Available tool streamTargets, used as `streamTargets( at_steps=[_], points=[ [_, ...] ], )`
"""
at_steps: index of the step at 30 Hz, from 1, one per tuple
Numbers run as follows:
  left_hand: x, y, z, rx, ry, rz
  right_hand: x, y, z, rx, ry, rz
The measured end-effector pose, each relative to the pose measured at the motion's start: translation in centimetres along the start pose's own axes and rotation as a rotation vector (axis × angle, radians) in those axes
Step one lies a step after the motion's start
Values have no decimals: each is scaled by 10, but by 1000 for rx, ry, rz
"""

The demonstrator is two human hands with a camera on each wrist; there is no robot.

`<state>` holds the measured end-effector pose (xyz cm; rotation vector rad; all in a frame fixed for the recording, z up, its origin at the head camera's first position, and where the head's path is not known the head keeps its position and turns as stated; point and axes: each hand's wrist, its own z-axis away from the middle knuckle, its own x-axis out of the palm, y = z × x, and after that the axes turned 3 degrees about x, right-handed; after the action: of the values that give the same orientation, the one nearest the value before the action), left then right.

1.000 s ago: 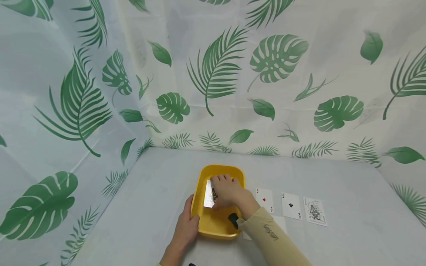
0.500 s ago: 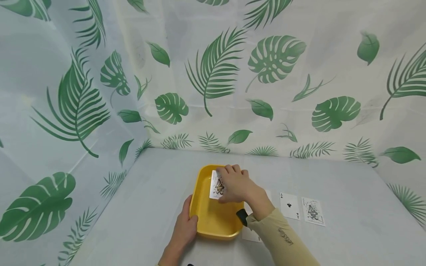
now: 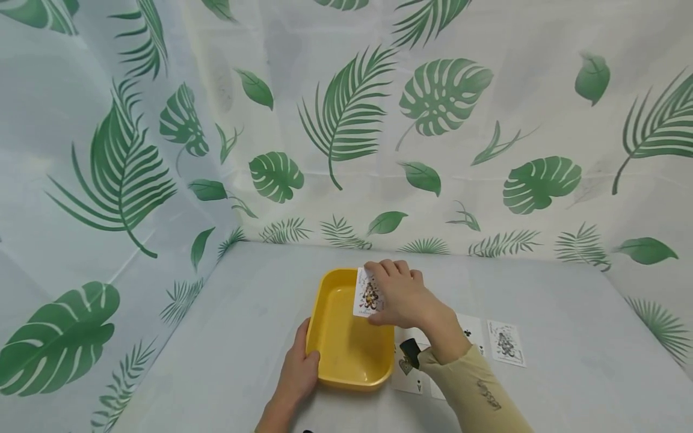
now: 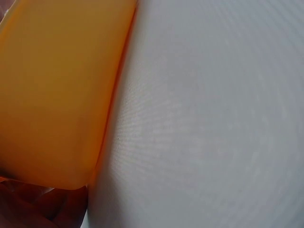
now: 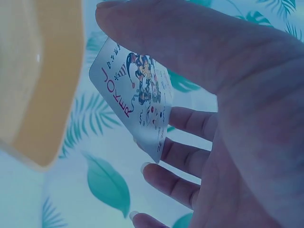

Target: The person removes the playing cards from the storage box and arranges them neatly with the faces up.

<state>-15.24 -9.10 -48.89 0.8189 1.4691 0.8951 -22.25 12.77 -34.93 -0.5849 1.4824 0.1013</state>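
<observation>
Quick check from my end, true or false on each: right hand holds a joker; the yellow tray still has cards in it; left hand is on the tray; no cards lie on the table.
1. The right hand holds a joker card. True.
2. The yellow tray has cards lying in it. False: its inside shows bare.
3. The left hand grips the tray's near left edge. True.
4. No cards lie on the table. False: several lie right of the tray, including another joker.
</observation>
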Motion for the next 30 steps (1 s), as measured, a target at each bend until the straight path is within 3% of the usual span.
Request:
streamTargets(
  at_steps=[12,30],
  points=[
    [0,2,1,-29,-9,14,-17,22,24,1,95,-15],
    [0,3,2,-18,-7,-3,-30,68,70,104,122,-39]
  ],
)
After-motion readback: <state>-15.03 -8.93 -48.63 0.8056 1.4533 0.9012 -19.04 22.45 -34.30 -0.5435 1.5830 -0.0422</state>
